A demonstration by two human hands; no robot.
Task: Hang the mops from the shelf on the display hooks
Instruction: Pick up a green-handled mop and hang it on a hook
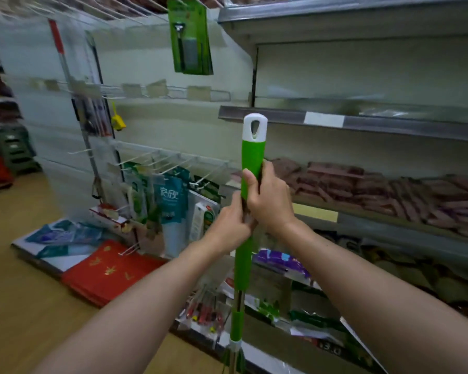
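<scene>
teal hanging packet (170, 197): we read two white Chinese characters, "良欣", left of the frame's centre
dark tag on the bottom shelf edge (331, 350): we make out "3.0", lower right
green card (190, 36), top centre: we find its print too blurred to read

Both bare forearms reach forward and upward from the lower corners, converging near the middle of the view. The left hand (229, 225) sits lower, its fingers curled round the green mop handle (251, 163), knuckles turned outward to the left. The right hand (269, 197) sits just above it and touches it, wrapped round the same handle with the thumb lying up along the near side. The wrists are close together, the right one slightly bent. Both hands hold the handle upright, well below its white loop end
</scene>
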